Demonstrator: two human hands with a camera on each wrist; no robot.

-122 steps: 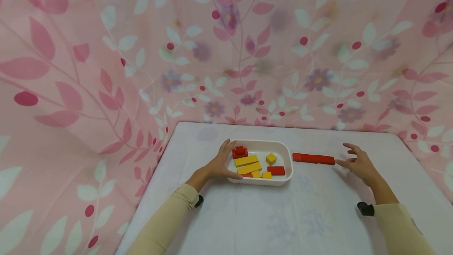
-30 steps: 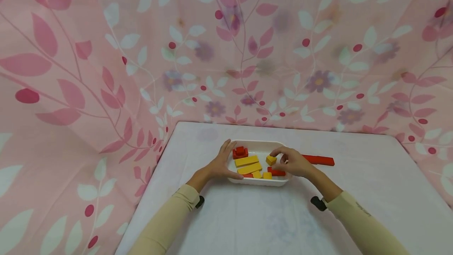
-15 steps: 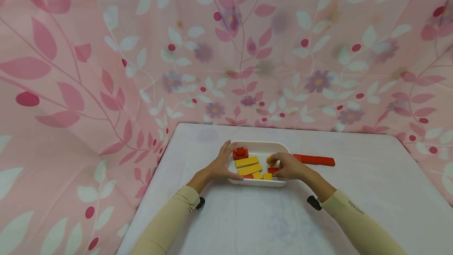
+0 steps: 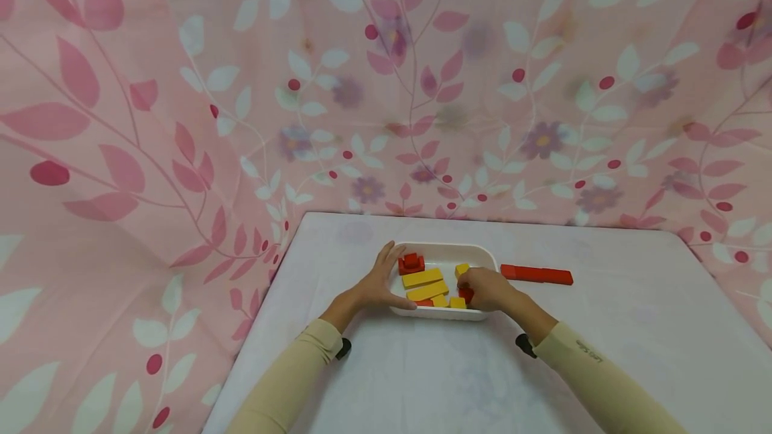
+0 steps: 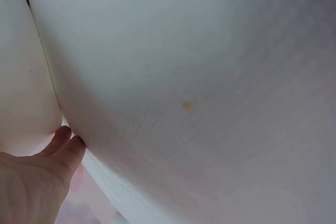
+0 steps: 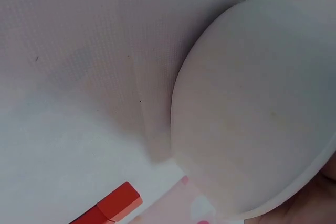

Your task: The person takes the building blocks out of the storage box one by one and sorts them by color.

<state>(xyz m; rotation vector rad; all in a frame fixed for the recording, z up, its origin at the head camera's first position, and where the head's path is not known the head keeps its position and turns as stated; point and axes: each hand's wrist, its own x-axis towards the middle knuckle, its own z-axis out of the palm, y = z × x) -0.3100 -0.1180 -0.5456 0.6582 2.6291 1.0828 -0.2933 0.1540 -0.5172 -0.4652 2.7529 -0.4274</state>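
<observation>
A white plastic tray (image 4: pixel 446 314) holds red and yellow blocks. My left hand (image 4: pixel 376 284) grips its left end, thumb over the near side and fingers at the far corner. In the left wrist view, fingertips of the left hand (image 5: pixel 50 174) lie against the tray's outer wall (image 5: pixel 26 72). Inside the tray's right part, my right hand (image 4: pixel 491 288) pinches a red block (image 4: pixel 466 295), mostly hidden by the fingers. A yellow block (image 4: pixel 461 269) lies just behind those fingers. Two long yellow blocks (image 4: pixel 422 278) and a notched red block (image 4: pixel 411 264) with a red piece in it fill the left half.
Right of the tray, several red blocks (image 4: pixel 537 274) lie end to end in a row, whose end block (image 6: pixel 118 202) shows in the right wrist view. A white cloth (image 4: pixel 422 380) covers the table. Patterned pink fabric (image 4: pixel 386 119) hangs behind.
My right hand has come from the row's right end into the tray, then lowered and closed on a red block there. My left hand has stayed on the tray.
</observation>
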